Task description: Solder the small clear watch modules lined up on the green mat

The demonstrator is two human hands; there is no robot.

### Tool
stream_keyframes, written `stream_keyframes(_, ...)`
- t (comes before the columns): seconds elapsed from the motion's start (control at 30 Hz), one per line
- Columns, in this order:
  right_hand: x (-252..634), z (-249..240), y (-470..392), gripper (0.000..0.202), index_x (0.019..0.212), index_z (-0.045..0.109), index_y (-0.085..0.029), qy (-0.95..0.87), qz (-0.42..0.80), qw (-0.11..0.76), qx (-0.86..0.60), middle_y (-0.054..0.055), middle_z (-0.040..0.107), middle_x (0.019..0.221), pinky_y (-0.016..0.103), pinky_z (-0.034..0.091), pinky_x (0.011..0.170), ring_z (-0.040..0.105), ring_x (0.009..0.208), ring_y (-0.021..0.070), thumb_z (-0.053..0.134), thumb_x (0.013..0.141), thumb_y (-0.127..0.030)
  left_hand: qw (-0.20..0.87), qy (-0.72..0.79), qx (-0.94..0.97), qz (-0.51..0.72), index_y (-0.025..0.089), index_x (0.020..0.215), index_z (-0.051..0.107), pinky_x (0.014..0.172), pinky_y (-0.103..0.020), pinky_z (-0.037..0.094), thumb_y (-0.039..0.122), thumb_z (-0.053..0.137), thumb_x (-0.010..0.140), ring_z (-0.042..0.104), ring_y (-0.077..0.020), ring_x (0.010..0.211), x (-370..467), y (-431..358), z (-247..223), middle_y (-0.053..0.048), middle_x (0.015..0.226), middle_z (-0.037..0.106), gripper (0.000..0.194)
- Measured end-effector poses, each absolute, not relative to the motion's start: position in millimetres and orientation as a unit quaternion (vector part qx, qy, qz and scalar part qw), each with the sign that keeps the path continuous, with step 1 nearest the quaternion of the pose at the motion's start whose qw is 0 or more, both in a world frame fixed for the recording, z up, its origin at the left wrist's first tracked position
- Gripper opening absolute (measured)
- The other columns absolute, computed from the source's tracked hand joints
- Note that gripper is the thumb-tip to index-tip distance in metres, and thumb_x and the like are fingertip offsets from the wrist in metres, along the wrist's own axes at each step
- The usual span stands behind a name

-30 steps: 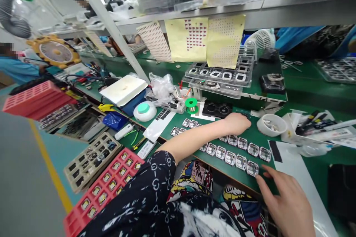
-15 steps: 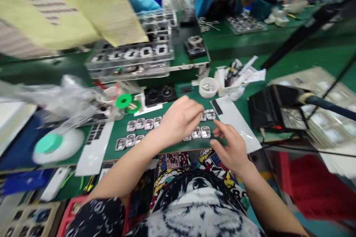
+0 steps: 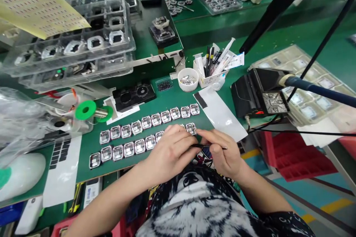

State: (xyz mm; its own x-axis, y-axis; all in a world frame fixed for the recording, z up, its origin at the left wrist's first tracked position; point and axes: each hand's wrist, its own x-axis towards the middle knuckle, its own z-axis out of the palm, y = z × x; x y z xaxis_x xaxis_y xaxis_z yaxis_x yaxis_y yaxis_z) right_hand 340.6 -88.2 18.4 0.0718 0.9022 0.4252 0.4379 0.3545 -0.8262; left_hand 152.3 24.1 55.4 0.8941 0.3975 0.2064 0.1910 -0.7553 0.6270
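Note:
At the table's front edge my hands are close together. A thin dark rod-like tool (image 3: 209, 146), its exact kind unclear, runs between them. My left hand (image 3: 175, 149) is closed on its left end, covering part of the lower row. My right hand (image 3: 224, 152) is closed too, with the tool between its thumb and fingers. Small silver square watch-like cases lie in two rows on the green mat, such as one case in the upper row (image 3: 146, 122) and one in the lower row (image 3: 128, 149). The rightmost lower case (image 3: 190, 129) sits just beyond my fingertips.
A white bowl of small parts (image 3: 188, 80) and a box of pens and syringes (image 3: 213, 76) stand behind. White sheets with black pieces flank the rows, one at the right (image 3: 222, 113). Farther left is a green solder spool (image 3: 86, 110). A black device (image 3: 250, 92) stands right.
My left hand has come down from over the rows to the front edge, and my right hand has closed beside it. The thin dark tool now shows between them. The view has shifted.

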Motion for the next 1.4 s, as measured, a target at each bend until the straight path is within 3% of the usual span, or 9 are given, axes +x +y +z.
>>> stream_keyframes(0.17,342,19,-89,0.034,0.136,0.065,-0.027,-0.642,0.265,0.539,-0.477,0.006,0.071,0.102,0.032,0.059,0.073,0.067,0.089,0.0164,0.056,0.103,-0.025,0.377,0.129,0.906,0.14,0.024,0.1,0.068,0.085,-0.037,0.048,0.027,0.062,0.103,0.06,-0.0166,0.085,155,39,56,0.0,0.087,0.071,0.007)
stream_keyframes(0.27,346,16,-88,0.038,0.13,0.068,-0.027,-0.665,0.271,0.531,-0.449,0.004,0.071,0.1,0.032,0.061,0.074,0.067,0.089,0.016,0.068,0.094,-0.015,0.414,0.101,0.898,0.104,0.024,0.093,0.07,0.08,-0.035,0.05,0.029,0.064,0.102,0.06,-0.0159,0.08,158,50,63,0.001,0.081,0.07,0.012)
stream_keyframes(0.43,359,15,-91,0.049,0.136,0.065,-0.024,-0.687,0.263,0.52,-0.435,0.007,0.071,0.109,0.038,0.063,0.084,0.068,0.099,0.0185,0.07,0.09,-0.008,0.449,0.084,0.887,0.065,0.025,0.098,0.073,0.08,-0.034,0.053,0.03,0.064,0.101,0.064,-0.0157,0.085,161,67,71,-0.001,0.087,0.072,0.011)
stream_keyframes(0.73,364,13,-88,0.047,0.131,0.067,-0.017,-0.719,0.237,0.495,-0.426,0.009,0.072,0.113,0.04,0.063,0.088,0.067,0.105,0.0193,0.072,0.087,-0.003,0.464,0.037,0.885,0.036,0.022,0.101,0.072,0.082,-0.034,0.051,0.025,0.061,0.103,0.062,-0.0166,0.088,167,74,64,-0.002,0.09,0.072,0.011)
stream_keyframes(0.83,370,14,-85,0.05,0.13,0.068,-0.019,-0.688,0.197,0.514,-0.473,0.008,0.073,0.118,0.041,0.063,0.09,0.069,0.106,0.0196,0.072,0.085,0.001,0.42,0.103,0.896,0.103,0.023,0.108,0.068,0.087,-0.035,0.051,0.03,0.069,0.099,0.063,-0.0177,0.094,173,81,63,-0.002,0.101,0.074,0.012)
stream_keyframes(0.93,376,10,-75,0.049,0.13,0.069,-0.022,-0.639,0.13,0.512,-0.56,0.008,0.073,0.12,0.043,0.061,0.092,0.069,0.109,0.021,0.071,0.086,0.001,0.295,0.209,0.912,0.194,0.021,0.098,0.06,0.094,-0.04,0.048,0.035,0.081,0.089,0.06,-0.0223,0.106,182,95,54,-0.005,0.118,0.073,0.026)
stream_keyframes(1.0,379,4,-64,0.046,0.13,0.068,-0.023,-0.633,0.118,0.493,-0.586,0.008,0.072,0.122,0.044,0.06,0.093,0.069,0.111,0.0218,0.069,0.089,-0.002,0.245,0.229,0.922,0.19,0.02,0.092,0.056,0.096,-0.043,0.046,0.035,0.085,0.084,0.057,-0.0247,0.11,189,104,42,-0.006,0.126,0.07,0.034)
stream_keyframes(1.2,377,-14,-40,0.04,0.132,0.067,-0.025,-0.662,0.117,0.456,-0.583,0.008,0.073,0.123,0.046,0.06,0.092,0.068,0.111,0.0226,0.063,0.095,-0.008,0.236,0.259,0.929,0.122,0.026,0.135,0.058,0.092,-0.041,0.047,0.031,0.085,0.081,0.053,-0.0252,0.104,204,115,13,-0.004,0.118,0.07,0.06)
stream_keyframes(1.4,374,-15,-37,0.043,0.132,0.067,-0.025,-0.67,0.115,0.436,-0.59,0.006,0.074,0.125,0.045,0.059,0.097,0.067,0.114,0.0221,0.065,0.093,-0.007,0.251,0.271,0.923,0.106,0.029,0.144,0.055,0.095,-0.041,0.045,0.033,0.081,0.085,0.053,-0.0254,0.103,205,118,8,-0.002,0.114,0.073,0.064)
